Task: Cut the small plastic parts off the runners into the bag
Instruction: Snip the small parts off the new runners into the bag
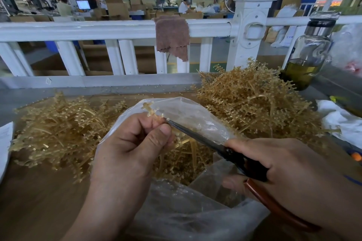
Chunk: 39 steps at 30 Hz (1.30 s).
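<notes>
Clear plastic bag is nearest, mouth open under both hands, crumpled on the table. Right hand is curled round the red-brown handles of the scissors, dark blades pointing up-left. Left hand pinches one amber runner between thumb and fingers. The runner's end sticks up above the knuckles, small parts on it. Blade tip meets the runner just beside the left thumb; can't tell if the blades are apart. Hands are near each other, not touching. More runners show through the bag below the hands.

Behind: left pile of runners and a taller right pile, both on the table. Far edge: white railing with a brown cloth draped over it, and a glass bottle with dark liquid at right. Beyond that, a blurred workshop.
</notes>
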Available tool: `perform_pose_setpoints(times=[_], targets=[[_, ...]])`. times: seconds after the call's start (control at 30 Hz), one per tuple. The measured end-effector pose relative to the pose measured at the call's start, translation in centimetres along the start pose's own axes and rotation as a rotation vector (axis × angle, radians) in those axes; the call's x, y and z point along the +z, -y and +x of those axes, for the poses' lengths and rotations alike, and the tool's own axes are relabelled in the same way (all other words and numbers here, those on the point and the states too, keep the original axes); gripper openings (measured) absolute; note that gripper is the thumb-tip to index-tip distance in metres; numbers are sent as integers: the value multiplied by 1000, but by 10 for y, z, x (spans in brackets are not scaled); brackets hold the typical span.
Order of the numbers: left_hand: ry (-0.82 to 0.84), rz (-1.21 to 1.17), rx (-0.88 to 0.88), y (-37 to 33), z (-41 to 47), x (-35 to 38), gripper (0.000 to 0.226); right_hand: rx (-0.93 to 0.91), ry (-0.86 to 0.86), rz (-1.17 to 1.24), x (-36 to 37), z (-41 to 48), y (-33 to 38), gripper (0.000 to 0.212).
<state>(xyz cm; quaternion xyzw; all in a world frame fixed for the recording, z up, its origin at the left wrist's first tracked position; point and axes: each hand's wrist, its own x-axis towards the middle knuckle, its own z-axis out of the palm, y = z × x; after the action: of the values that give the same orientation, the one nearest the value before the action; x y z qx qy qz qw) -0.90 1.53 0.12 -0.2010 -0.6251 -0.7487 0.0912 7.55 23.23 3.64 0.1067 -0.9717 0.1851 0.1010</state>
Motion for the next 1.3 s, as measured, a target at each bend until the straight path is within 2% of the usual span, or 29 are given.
perform_pose_setpoints(times=[0.13, 0.47, 0.67, 1.0, 1.2, 1.3], targets=[[10, 51, 14, 2, 0, -1, 12, -12, -20, -3, 2, 0, -2, 52], [21, 136, 24, 4, -1, -3, 10, -39, -20, -47, 1, 0, -3, 43], [-2, 90, -11, 2, 0, 1, 11, -19, -20, -51, 2, 0, -3, 50], [5, 31, -24, 1, -1, 4, 15, -10, -17, -13, 3, 1, -3, 50], [15, 6, -55, 1, -1, 4, 9, 4, -7, -5, 3, 0, -1, 43], [13, -44, -80, 2, 0, 4, 7, 21, -3, -12, 4, 0, -2, 52]])
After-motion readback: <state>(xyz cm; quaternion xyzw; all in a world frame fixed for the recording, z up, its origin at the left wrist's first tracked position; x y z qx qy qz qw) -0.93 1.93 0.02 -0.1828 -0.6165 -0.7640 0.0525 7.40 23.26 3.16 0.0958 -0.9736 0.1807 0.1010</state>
